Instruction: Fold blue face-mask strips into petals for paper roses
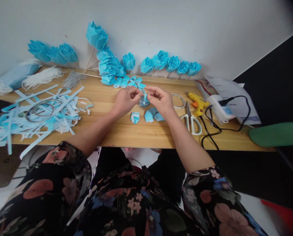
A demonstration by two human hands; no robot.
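Observation:
Over the middle of the table, my left hand (128,100) and my right hand (161,100) pinch a small blue fabric piece (144,99) between them, fingertips close together. Its far end is partly hidden by my fingers. Just below lie a folded blue piece (135,117) with a pale band and some flat blue petal pieces (150,114), partly behind my right wrist. Beyond my hands are rows of small curled blue pieces (125,81). White-handled scissors (191,123) rest right of my right forearm.
Blue flowers on sticks (161,60) lean along the wall. Blue and white cut strips (45,111) are heaped at left, beside bundled face masks (18,75). A yellow glue gun (197,102), a tape roll (178,101) and a corded power strip (221,108) sit at right.

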